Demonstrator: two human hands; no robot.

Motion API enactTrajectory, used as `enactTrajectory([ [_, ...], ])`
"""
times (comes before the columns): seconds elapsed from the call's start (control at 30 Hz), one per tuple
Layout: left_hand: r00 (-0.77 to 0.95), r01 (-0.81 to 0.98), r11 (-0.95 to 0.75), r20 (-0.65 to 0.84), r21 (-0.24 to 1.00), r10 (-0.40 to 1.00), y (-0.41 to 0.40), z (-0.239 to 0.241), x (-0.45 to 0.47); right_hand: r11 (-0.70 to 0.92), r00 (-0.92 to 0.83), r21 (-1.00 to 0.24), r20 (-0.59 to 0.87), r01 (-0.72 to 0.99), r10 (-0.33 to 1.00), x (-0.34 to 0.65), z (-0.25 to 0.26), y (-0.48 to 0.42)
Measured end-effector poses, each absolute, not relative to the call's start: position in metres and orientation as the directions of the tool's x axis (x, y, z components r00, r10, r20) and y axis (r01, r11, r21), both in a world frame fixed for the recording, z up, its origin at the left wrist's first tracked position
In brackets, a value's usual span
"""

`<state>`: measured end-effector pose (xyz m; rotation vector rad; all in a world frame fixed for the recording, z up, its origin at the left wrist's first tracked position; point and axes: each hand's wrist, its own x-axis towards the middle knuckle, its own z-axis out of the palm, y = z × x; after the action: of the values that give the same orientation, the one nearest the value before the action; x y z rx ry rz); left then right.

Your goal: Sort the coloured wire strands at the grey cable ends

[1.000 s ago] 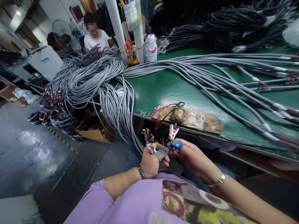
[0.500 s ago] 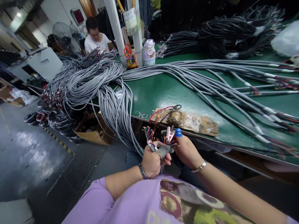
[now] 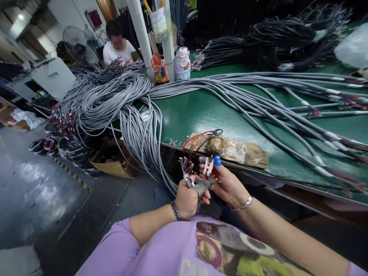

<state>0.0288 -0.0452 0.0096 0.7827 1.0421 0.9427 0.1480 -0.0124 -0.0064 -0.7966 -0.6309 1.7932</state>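
Step in hand looks like sorting or separating stripped cores at the cable end (image 3: pixel 188 179): left hand (image 3: pixel 188 198) closed round it, thumb in a grey cover (image 3: pixel 202 188) pressed down, coloured wires (image 3: pixel 186 165) sticking out over the fist. Right hand (image 3: pixel 228 183) just beside, at about 2 o'clock of the left; its blue-banded thumb (image 3: pixel 217 161) and grey-tipped forefinger (image 3: pixel 202 159) sit either side of a pink clip (image 3: pixel 208 166); can't tell if they squeeze it, or whether the clip bites any wire. Next move probably calls for a steady left grip while the right fingertips single out a core without dragging its neighbours. Cable end is low centre of view, in front of the table edge, at 7 o'clock from the wooden board (image 3: pixel 229 149). Main tuft points up, to about 12 or slightly 11 o'clock; a few paler tips (image 3: pixel 216 180) by the grey thumb cover poke toward 3. Long axis of the cable inside the fist is hidden; grey shows under it, roughly toward 6. Hanging grey loops (image 3: pixel 141 132) come down from 10–11 o'clock; link to the held end unclear.
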Motion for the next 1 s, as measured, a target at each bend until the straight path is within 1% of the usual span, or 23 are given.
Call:
enactTrajectory([
  [0.1,0.21,-0.252,0.393,-0.346,0.884,0.914,-0.046,0.007,0.027,-0.363,-0.231,-0.649,-0.282,-0.669,0.931,0.147,-0.006,-0.014],
  [0.2,0.213,-0.263,0.384,-0.335,0.885,0.918,-0.049,0.005,0.023,-0.328,-0.188,-0.626,-0.281,-0.707,0.941,0.148,-0.004,-0.016],
  [0.33,0.244,-0.285,0.386,-0.323,0.877,0.914,-0.052,0.005,0.016,-0.344,-0.209,-0.639,-0.28,-0.688,0.937,0.152,0.001,-0.017],
  [0.47,0.298,-0.323,0.411,-0.321,0.852,0.899,-0.049,0.01,0.013,-0.31,-0.185,-0.695,-0.251,-0.649,0.95,0.153,0.004,-0.018],
  [0.57,0.35,-0.331,0.435,-0.32,0.837,0.881,-0.044,0.013,0.014,-0.312,-0.195,-0.685,-0.246,-0.658,0.95,0.153,0.005,-0.019],
  [0.67,0.376,-0.327,0.446,-0.319,0.833,0.87,-0.041,0.012,0.016,-0.357,-0.239,-0.624,-0.268,-0.695,0.933,0.154,0.003,-0.017],
  [0.77,0.374,-0.336,0.448,-0.319,0.829,0.871,-0.038,0.01,0.019,-0.444,-0.313,-0.573,-0.318,-0.689,0.895,0.156,-0.001,-0.013],
  [0.87,0.365,-0.337,0.449,-0.325,0.828,0.873,-0.037,0.008,0.021,-0.483,-0.327,-0.561,-0.36,-0.673,0.874,0.157,-0.008,-0.009],
  [1.0,0.37,-0.326,0.458,-0.334,0.827,0.867,-0.036,0.005,0.023,-0.469,-0.3,-0.558,-0.371,-0.685,0.879,0.155,-0.014,-0.007],
])
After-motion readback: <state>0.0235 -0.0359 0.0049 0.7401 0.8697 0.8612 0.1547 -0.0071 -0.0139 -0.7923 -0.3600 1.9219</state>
